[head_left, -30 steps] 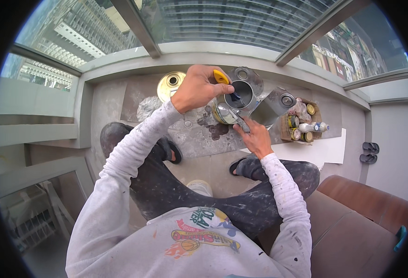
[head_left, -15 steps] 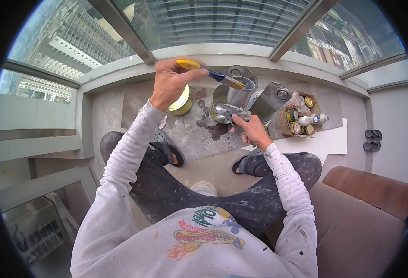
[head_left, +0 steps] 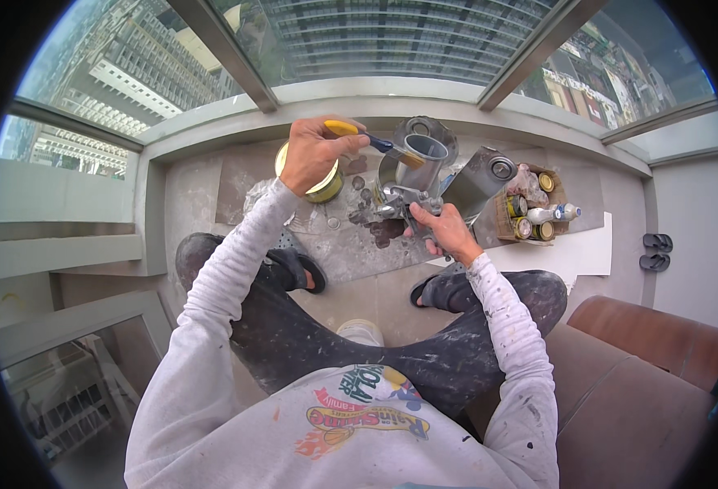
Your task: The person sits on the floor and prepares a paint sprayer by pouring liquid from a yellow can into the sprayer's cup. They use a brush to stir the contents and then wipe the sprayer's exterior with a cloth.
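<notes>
My left hand (head_left: 317, 155) is closed on a paintbrush (head_left: 382, 145) with a yellow and dark blue handle. Its bristles reach down against the side of a metal cup, below the rim. That open cup (head_left: 426, 155) sits on top of a silver spray gun (head_left: 408, 200), whose grip my right hand (head_left: 444, 226) holds. Behind and beneath the gun stands a metal can, partly hidden by it. A round can with a pale yellow top (head_left: 324, 189) is beside my left wrist, partly covered by it.
A tall rectangular metal can (head_left: 480, 181) stands right of the gun. Further right, a cardboard box (head_left: 502, 216) holds several small cans and bottles. Dark stains mark the grey floor sheet (head_left: 326, 240). Flip-flops (head_left: 655, 253) lie by the right wall. Windows curve along the far side.
The brush has come out of the cup's mouth to its outer side, my left hand shifting right and slightly nearer. The cup and gun have tilted a little.
</notes>
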The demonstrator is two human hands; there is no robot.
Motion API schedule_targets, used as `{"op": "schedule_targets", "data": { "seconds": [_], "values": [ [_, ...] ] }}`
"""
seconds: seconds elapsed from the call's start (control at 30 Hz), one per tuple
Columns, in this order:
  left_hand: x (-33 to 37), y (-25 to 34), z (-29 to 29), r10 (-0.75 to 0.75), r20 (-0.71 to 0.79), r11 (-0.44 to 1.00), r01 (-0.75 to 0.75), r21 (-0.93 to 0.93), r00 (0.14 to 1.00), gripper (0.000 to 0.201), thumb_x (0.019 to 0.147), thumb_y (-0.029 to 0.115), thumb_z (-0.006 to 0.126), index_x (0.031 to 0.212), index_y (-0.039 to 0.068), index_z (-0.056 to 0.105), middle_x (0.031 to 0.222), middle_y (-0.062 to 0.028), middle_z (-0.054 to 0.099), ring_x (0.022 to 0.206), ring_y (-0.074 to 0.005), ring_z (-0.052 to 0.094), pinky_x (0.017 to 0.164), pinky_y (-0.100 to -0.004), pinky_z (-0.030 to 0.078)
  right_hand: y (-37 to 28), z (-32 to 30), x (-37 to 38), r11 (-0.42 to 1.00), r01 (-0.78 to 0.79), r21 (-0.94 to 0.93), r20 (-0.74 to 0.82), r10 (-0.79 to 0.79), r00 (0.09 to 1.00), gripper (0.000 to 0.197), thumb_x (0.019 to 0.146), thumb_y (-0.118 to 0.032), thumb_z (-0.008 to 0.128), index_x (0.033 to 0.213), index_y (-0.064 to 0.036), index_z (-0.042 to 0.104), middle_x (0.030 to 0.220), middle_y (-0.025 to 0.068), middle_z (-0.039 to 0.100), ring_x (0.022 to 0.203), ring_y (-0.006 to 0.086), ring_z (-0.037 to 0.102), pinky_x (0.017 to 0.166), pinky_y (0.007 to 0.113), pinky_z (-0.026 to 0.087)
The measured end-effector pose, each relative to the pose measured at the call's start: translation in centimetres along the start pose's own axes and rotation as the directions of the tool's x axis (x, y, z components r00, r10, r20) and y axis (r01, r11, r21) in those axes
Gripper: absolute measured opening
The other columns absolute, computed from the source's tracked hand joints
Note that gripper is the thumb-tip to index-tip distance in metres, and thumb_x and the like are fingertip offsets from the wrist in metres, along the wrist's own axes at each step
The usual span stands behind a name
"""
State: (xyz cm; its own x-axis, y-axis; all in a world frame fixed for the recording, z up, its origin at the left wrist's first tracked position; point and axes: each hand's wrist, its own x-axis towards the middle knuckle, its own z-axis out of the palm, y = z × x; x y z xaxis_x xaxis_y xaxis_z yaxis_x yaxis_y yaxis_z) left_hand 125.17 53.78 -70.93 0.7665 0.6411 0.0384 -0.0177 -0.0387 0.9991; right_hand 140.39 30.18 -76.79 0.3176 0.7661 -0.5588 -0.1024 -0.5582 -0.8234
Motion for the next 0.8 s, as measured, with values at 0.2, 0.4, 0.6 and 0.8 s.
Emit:
{"op": "schedule_targets", "data": {
  "seconds": [0.2, 0.4, 0.6, 0.8],
  "values": [
    [0.0, 0.1, 0.0, -0.042, -0.063, 0.996, 0.037, -0.084, 0.997, 0.020, 0.081, 0.004, 0.078, 0.098, -0.004, 0.074, 0.083, -0.0086, 0.073, 0.070, -0.0117, 0.066, 0.066, -0.0241, 0.054, -0.1, 0.1, -0.1, 1.000, 0.021, -0.019, 0.009, -0.021, 1.000, 0.061, 0.092, -0.049, 0.066, 0.091, 0.0119, 0.070, 0.075, 0.0099, 0.073, 0.035, 0.0139, 0.050, 0.033, 0.028, 0.039],
    [0.2, 1.1, -1.2, 0.000, -0.116, 0.998, -0.007, -0.057, 0.993, 0.018, 0.081, 0.005, 0.078, 0.095, -0.004, 0.074, 0.080, -0.0080, 0.072, 0.069, -0.0114, 0.065, 0.064, -0.0241, 0.051, 0.4, 0.0, 0.1, 1.000, 0.021, -0.019, -0.014, -0.021, 1.000, 0.061, 0.091, -0.051, 0.066, 0.086, 0.0095, 0.072, 0.071, 0.0090, 0.072, 0.035, 0.0139, 0.050, 0.034, 0.028, 0.039],
    [-0.1, 0.3, 0.1, -0.009, -0.075, 0.997, 0.004, -0.072, 0.997, 0.017, 0.081, 0.004, 0.078, 0.095, -0.004, 0.074, 0.079, -0.0080, 0.072, 0.068, -0.0116, 0.065, 0.066, -0.0242, 0.050, 0.6, -0.1, 0.0, 0.999, 0.021, -0.041, -0.001, -0.021, 1.000, 0.059, 0.091, -0.051, 0.067, 0.086, 0.0081, 0.072, 0.070, 0.0087, 0.071, 0.036, 0.0136, 0.050, 0.034, 0.028, 0.038],
    [-0.2, 1.2, -0.6, -0.020, -0.081, 0.995, 0.012, -0.095, 0.997, 0.018, 0.080, 0.005, 0.079, 0.095, -0.004, 0.074, 0.077, -0.0078, 0.072, 0.068, -0.0115, 0.065, 0.065, -0.0239, 0.049, 0.2, 0.1, -0.2, 1.000, 0.012, -0.012, 0.003, -0.012, 1.000, 0.049, 0.095, -0.043, 0.064, 0.098, 0.0052, 0.068, 0.077, 0.0086, 0.072, 0.036, 0.0110, 0.048, 0.033, 0.026, 0.035]
  ]
}}
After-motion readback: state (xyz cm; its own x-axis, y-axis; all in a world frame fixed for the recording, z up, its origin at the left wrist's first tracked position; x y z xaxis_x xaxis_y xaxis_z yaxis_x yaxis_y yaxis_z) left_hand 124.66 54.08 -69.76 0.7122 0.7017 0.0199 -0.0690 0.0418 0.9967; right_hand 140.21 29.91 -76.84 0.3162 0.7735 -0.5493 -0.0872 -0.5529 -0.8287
